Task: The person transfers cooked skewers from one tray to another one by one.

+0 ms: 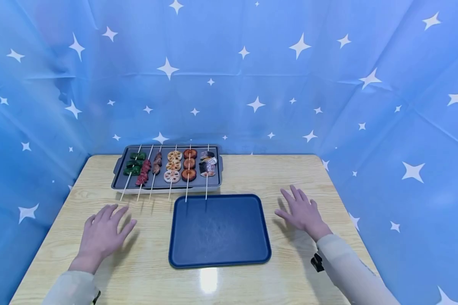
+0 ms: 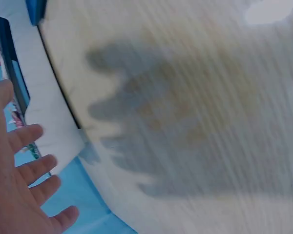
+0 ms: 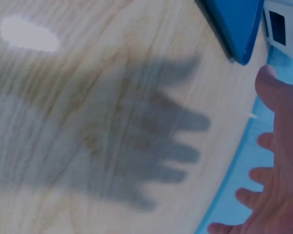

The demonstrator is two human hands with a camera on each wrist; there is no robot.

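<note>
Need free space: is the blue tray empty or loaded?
Empty: in the head view, the blue tray shows bare surface; only tips of two skewers overlap its far edge.

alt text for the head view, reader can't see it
A person's left hand and right hand hover either side of a blue tray on a wood-grain table. Behind, six food skewers lie across a dark grill pan, before a starry blue curtain.

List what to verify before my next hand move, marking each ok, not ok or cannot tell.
1. Left hand empty: ok.
2. Right hand empty: ok.
3. Blue tray free of food: ok.
4. Six skewers side by side on the grill plate, uncrossed: ok.
5. Stick ends clear of the tray in the head view: not ok, two overlap its far edge.
6. Grill plate cool: cannot tell, no sign either way.
</note>
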